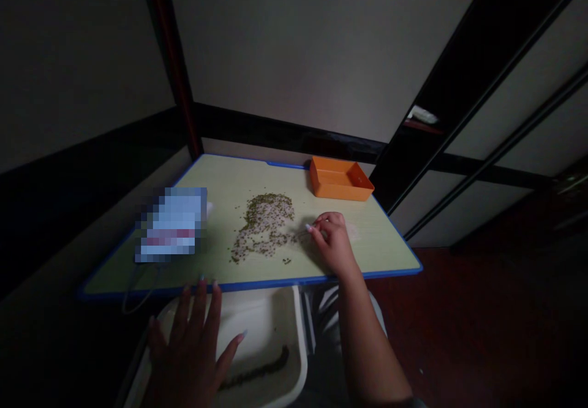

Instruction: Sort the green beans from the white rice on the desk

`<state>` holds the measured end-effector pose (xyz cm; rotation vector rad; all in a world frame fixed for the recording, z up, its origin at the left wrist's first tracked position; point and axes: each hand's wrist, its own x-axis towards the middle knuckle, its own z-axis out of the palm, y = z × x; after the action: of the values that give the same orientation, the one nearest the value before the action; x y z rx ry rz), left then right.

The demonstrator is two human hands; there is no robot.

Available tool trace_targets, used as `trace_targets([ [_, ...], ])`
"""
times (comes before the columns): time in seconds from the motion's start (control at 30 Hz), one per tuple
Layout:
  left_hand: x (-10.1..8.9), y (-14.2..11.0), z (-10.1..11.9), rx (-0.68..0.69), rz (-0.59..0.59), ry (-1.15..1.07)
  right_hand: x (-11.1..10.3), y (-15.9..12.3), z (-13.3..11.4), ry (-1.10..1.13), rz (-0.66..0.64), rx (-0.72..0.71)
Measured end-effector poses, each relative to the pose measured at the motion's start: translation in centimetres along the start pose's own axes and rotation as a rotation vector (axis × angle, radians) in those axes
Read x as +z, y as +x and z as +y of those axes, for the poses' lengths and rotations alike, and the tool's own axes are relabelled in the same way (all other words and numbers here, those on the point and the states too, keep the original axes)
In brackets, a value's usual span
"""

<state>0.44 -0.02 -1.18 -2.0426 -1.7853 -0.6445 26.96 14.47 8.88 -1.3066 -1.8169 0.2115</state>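
Spread over the pale green table top [285,175] is a loose pile of small green-brown grains [269,212] mixed with paler ones. My right hand [333,241] is at the pile's right edge, thumb and fingers pinched on a thin tool [303,232] whose tip reaches the grains; its exact kind is too blurred to tell. Below the table's near edge, my left hand [190,340] is open with fingers spread, over the left part of a white basin [301,347]. A dark strip of grains [261,371] lies on the basin's bottom. No object shows in the left hand.
An orange open box [342,193] stands at the table's back right. A blurred-out white and blue item [172,221] with a thin cord [128,291] is at the left. Blue edging [275,284] rims the table, and a wall [298,59] rises behind it.
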Motion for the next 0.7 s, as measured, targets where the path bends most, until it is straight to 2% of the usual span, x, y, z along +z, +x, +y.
trace_targets([
  [0.17, -0.3, 0.3, 0.2, -0.024, -0.047, -0.036, -1.3, -0.4, 1.9, -0.003, -0.053, 0.067],
  [0.43, -0.5, 0.3, 0.3, -0.036, -0.070, -0.031, -0.7, -0.9, 0.4, 0.119, -0.140, -0.004],
  [0.7, -0.3, 0.3, 0.2, 0.000, -0.037, -0.029, -0.7, -1.0, 0.8, 0.091, -0.139, 0.000],
])
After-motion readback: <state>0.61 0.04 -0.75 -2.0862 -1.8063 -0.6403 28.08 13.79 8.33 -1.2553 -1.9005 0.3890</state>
